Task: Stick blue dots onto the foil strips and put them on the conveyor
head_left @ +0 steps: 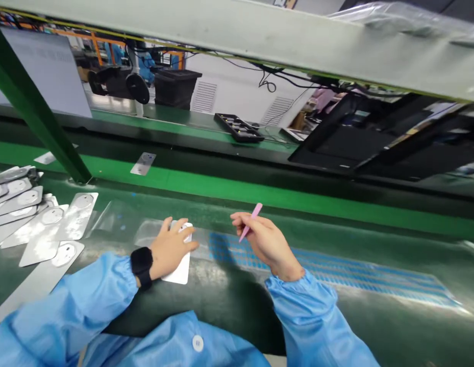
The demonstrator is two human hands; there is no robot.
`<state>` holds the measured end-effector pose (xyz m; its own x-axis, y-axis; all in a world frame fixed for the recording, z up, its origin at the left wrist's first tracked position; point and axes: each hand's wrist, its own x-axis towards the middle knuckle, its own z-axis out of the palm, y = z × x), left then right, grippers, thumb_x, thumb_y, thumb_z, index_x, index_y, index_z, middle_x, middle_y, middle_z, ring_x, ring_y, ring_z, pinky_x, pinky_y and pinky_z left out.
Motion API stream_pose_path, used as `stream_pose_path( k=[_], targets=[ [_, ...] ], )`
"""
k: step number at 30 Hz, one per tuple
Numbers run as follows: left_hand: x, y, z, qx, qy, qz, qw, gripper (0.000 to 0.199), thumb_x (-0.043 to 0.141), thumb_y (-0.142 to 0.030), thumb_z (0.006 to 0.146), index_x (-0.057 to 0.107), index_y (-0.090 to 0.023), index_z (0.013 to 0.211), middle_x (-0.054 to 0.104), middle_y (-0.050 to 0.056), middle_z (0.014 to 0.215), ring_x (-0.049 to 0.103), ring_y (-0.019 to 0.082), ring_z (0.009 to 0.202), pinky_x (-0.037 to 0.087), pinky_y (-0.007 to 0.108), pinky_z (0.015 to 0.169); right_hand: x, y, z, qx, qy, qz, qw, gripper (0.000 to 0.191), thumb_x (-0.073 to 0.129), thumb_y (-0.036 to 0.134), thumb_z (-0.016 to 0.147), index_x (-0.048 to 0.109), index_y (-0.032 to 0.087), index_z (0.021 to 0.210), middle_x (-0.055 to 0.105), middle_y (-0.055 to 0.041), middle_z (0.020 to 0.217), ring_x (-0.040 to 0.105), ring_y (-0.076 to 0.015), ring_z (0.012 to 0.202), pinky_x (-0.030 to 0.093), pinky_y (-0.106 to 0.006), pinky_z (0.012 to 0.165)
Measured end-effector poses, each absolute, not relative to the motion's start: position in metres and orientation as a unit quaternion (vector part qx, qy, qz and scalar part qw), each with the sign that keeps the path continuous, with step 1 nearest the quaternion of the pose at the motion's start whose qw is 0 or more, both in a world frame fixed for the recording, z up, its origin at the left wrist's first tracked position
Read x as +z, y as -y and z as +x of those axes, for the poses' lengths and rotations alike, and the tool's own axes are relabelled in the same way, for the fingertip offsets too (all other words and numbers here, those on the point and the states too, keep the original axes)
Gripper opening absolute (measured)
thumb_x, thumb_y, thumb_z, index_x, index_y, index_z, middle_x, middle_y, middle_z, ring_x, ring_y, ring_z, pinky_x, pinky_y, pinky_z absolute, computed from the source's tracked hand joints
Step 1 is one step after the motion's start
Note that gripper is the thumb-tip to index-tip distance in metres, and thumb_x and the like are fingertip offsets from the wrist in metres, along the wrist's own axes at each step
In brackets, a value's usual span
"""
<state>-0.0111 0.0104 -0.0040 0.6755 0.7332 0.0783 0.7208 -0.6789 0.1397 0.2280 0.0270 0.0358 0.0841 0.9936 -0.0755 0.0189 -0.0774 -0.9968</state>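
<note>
My left hand (170,250), a dark watch at its wrist, rests with spread fingers over a flat silver-white plate (180,272). The hand covers much of this plate. Closed around a slim pink tool that looks like tweezers (252,221), my right hand (265,239) hovers above the bench. Below and beside it lies a long clear sheet (359,272) with rows of small blue stickers. Next to my left hand is a piece of clear film (147,233).
Several similar plates (41,229) are piled at the left. A single plate (144,163) lies on the bright green belt (206,186) behind the bench. A green post (38,102) rises at the left, and a pale beam (221,30) crosses above. Further back sits a black tray (239,127).
</note>
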Motion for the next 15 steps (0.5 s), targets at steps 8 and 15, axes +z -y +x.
stream_pose_path(
  k=[8, 15],
  targets=[
    [-0.010, -0.007, -0.027, 0.093, -0.492, 0.841, 0.204, 0.059, 0.078, -0.036, 0.068, 0.056, -0.024, 0.121, 0.052, 0.008, 0.136, 0.032, 0.034, 0.132, 0.022, 0.055, 0.106, 0.001, -0.032, 0.215, 0.518, 0.495, -0.591, 0.372, 0.048, 0.066, 0.064, 0.064, 0.063, 0.016, 0.074, 0.057, -0.0001, 0.057, 0.052, -0.0125, 0.047, 0.044, -0.026, 0.045],
    [-0.018, -0.004, -0.026, 0.092, -0.479, 0.848, 0.206, 0.068, 0.081, -0.043, 0.063, 0.055, -0.026, 0.122, 0.043, 0.011, 0.144, 0.030, 0.035, 0.135, 0.019, 0.056, 0.106, -0.013, -0.040, 0.216, 0.518, 0.453, -0.615, 0.385, 0.043, 0.075, 0.054, 0.058, 0.055, 0.019, 0.074, 0.065, -0.0018, 0.061, 0.064, -0.0163, 0.056, 0.055, -0.029, 0.054]
  ],
)
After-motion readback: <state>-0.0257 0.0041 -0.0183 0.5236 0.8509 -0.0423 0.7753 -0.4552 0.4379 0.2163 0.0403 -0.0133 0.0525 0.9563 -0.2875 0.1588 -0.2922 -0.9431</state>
